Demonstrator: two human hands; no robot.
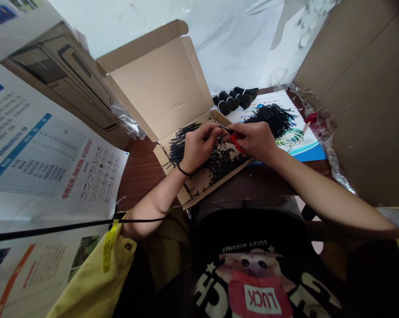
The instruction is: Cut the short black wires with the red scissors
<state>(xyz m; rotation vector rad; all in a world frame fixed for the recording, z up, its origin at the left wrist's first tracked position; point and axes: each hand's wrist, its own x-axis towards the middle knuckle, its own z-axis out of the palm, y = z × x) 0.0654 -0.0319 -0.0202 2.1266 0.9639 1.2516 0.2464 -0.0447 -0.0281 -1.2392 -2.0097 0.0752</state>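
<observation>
Over an open cardboard box (159, 84), my left hand (201, 145) is closed in a pinch, its fingertips near the scissor blades; what it pinches is too small to name. Red-handled scissors (238, 143) are in my right hand (256, 139), blades pointing left toward the left fingertips. Black wire pieces (178, 145) lie in a bunch at the box's left side. Small black clippings (221, 165) are scattered over the box floor below my hands.
Behind the box lie tied black bundles (235, 99). On a blue and white sheet (310, 148) at the right rest a loose black pile (274, 118) and pale rubber bands (290, 139). Cardboard (361, 97) stands at the right; a printed poster (47, 154) at the left.
</observation>
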